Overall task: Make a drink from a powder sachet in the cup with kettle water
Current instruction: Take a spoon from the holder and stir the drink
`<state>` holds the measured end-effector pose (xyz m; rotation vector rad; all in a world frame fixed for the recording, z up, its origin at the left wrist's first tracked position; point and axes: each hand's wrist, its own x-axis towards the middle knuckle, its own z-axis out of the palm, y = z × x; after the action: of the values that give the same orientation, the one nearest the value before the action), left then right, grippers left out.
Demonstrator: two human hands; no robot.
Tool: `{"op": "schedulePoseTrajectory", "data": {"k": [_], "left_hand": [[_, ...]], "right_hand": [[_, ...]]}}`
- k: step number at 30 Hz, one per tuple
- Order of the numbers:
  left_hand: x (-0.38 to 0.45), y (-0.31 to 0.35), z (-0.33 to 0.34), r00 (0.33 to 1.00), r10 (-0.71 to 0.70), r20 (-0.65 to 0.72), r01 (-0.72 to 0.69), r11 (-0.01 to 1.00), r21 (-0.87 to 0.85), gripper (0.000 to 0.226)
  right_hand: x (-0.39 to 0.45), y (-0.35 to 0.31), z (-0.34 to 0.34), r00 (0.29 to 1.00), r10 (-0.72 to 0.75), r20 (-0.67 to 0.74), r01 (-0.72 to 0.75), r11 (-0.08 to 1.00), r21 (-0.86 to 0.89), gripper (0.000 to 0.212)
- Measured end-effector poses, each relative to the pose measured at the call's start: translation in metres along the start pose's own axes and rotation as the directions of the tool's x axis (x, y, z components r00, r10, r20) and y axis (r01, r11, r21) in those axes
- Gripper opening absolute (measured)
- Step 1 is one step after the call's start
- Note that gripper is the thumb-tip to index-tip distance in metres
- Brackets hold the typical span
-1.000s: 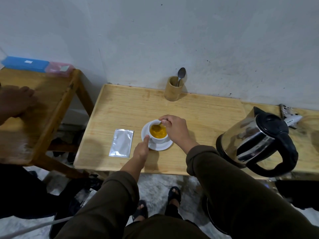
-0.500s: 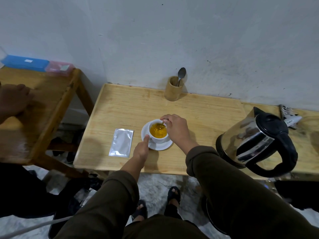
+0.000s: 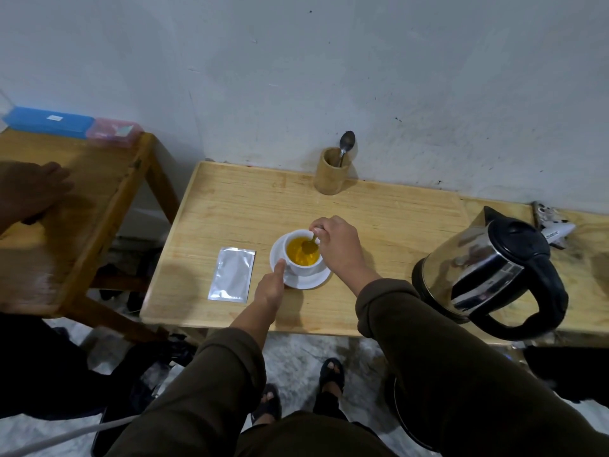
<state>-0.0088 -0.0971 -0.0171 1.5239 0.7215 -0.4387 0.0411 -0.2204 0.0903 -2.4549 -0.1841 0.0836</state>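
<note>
The grip of the right hand (image 3: 339, 249) is pinching a spoon (image 3: 309, 247) dipping into the yellow drink (image 3: 296, 257) in the cup (image 3: 304, 270) — sitting on its saucer (image 3: 308, 284) near the worktop (image 3: 247, 209)'s front edge. The left hand (image 3: 268, 288) is pressing a straight thumb against the cup's left wall; its other fingers are hidden, so I cannot tell that grip. The sachet (image 3: 232, 274) is lying flat just left of the saucer.

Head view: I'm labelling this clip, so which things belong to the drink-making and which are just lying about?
In the job: cup of yellow drink on its saucer; spoon, pinched by the right hand; left hand touching the cup; silver sachet; kettle.
Lying about: bamboo holder with a spare spoon; blue box and pink box on the side table.
</note>
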Motion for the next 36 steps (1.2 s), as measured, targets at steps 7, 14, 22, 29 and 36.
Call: {"op": "schedulePoseTrajectory", "data": {"k": [7, 14, 22, 29, 36], "left_hand": [[-0.001, 0.000, 0.001, 1.000, 0.004, -0.017, -0.004, 1.000, -0.012, 0.073], [0.000, -0.001, 0.002, 1.000, 0.000, -0.020, -0.001, 1.000, -0.017, 0.075], [0.001, -0.003, 0.001, 1.000, -0.026, -0.014, 0.026, 0.999, -0.043, 0.078], [0.003, -0.004, 0.000, 1.000, -0.012, -0.019, 0.012, 1.000, 0.001, 0.082], [-0.004, -0.010, 0.003, 0.994, 0.073, -0.083, -0.061, 0.989, 0.134, 0.077]], "right_hand": [[-0.014, -0.003, -0.001, 0.999, -0.026, 0.034, 0.021, 0.992, 0.124, 0.022], [-0.031, -0.002, -0.008, 0.991, 0.002, 0.134, -0.023, 0.988, 0.155, 0.019], [-0.066, 0.019, -0.029, 0.960, 0.206, 0.190, -0.254, 0.925, 0.283, 0.019], [-0.091, 0.047, -0.036, 0.891, 0.339, 0.301, -0.435, 0.824, 0.363, 0.009], [-0.107, 0.074, -0.021, 0.829, 0.473, 0.298, -0.559, 0.728, 0.398, 0.022]]}}
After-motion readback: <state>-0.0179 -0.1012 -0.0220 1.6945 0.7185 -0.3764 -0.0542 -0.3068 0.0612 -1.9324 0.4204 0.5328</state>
